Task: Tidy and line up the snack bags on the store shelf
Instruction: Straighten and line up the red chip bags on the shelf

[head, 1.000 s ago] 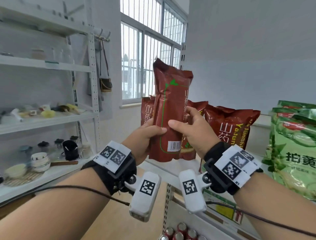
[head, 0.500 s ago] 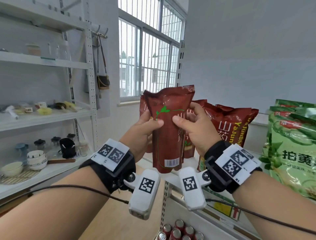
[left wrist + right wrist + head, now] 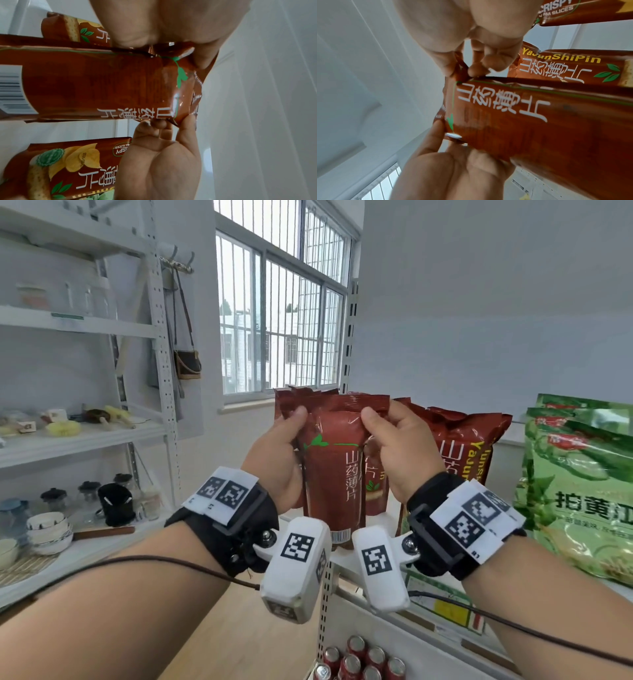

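A brown snack bag point(image 3: 334, 470) with white characters and a green sprig stands upright at the front of the white shelf point(image 3: 346, 556), its back with a barcode facing me. My left hand point(image 3: 274, 453) pinches its top left corner and my right hand point(image 3: 400, 450) pinches its top right corner. In the left wrist view the same bag point(image 3: 102, 83) runs sideways, pinched by both hands. The right wrist view shows the bag point(image 3: 530, 121) gripped near its top seal. More brown bags point(image 3: 466, 446) stand behind and to the right.
Green snack bags point(image 3: 585, 491) fill the shelf's right end. Red cans point(image 3: 359, 662) sit on the shelf below. A separate white rack point(image 3: 82, 436) on the left holds bowls, jars and a black cup. A barred window point(image 3: 281, 313) lies behind.
Both hands have brought the brown bag down from head height onto the shelf front and slid up from its middle to its top corners. The bag now stands upright.
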Demonstrator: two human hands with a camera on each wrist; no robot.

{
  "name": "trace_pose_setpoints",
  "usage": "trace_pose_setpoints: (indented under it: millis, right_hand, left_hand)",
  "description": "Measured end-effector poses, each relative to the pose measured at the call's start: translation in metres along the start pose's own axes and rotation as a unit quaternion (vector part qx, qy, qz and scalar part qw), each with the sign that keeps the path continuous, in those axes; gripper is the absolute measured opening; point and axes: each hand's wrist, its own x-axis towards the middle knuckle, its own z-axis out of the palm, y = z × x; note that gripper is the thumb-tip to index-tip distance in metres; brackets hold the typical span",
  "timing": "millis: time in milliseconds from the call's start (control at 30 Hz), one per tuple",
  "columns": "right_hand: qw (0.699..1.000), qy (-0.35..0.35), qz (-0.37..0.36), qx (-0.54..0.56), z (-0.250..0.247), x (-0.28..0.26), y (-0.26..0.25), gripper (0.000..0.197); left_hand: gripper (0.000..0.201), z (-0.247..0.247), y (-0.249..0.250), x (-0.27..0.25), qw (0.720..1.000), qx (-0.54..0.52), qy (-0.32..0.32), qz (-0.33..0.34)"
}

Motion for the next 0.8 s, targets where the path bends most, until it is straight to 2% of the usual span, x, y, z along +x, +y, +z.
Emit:
trace_pose_setpoints:
  millis: [67, 133, 233, 367, 400, 467, 533, 633, 667, 800]
  right_hand:
    - [1.0, 0.025, 0.013, 0.004, 0.001, -0.001, 0.003, 0.024]
    - [0.999, 0.031, 0.019, 0.013, 0.004, -0.001, 0.004, 0.024]
    - [0.999, 0.033, 0.029, 0.02, 0.004, -0.001, 0.006, 0.024]
    - [0.998, 0.056, 0.032, 0.003, 0.001, 0.003, 0.008, 0.027]
    - [0.998, 0.061, 0.032, 0.003, 0.001, 0.003, 0.009, 0.029]
    - [0.997, 0.069, 0.031, 0.01, 0.001, 0.004, 0.01, 0.034]
    - [0.997, 0.074, 0.032, 0.007, 0.001, 0.004, 0.011, 0.036]
    - [0.996, 0.077, 0.046, -0.014, -0.001, 0.003, 0.019, 0.025]
    - [0.995, 0.077, 0.066, -0.019, -0.003, 0.002, 0.023, 0.02]
    - [0.981, 0.056, 0.184, -0.034, -0.01, -0.011, 0.037, 0.027]
  left_hand:
    - [0.049, 0.0, 0.001, 0.001, 0.999, -0.011, 0.009, -0.029]
    - [0.056, -0.003, 0.001, 0.004, 0.999, -0.01, -0.001, -0.045]
    - [0.052, -0.011, -0.001, 0.01, 0.999, 0.005, -0.031, -0.043]
    - [0.024, -0.024, -0.004, 0.011, 0.992, 0.07, -0.099, -0.016]
    - [0.025, -0.027, -0.007, 0.012, 0.987, 0.106, -0.118, -0.005]
    - [0.043, -0.034, -0.013, 0.013, 0.973, 0.175, -0.149, -0.013]
    - [0.044, -0.043, -0.02, 0.017, 0.956, 0.239, -0.163, -0.038]
    - [0.052, -0.053, -0.033, 0.023, 0.933, 0.322, -0.153, -0.053]
    - [0.052, -0.055, -0.036, 0.025, 0.931, 0.332, -0.143, -0.048]
    - [0.046, -0.06, -0.047, 0.034, 0.939, 0.327, -0.105, -0.027]
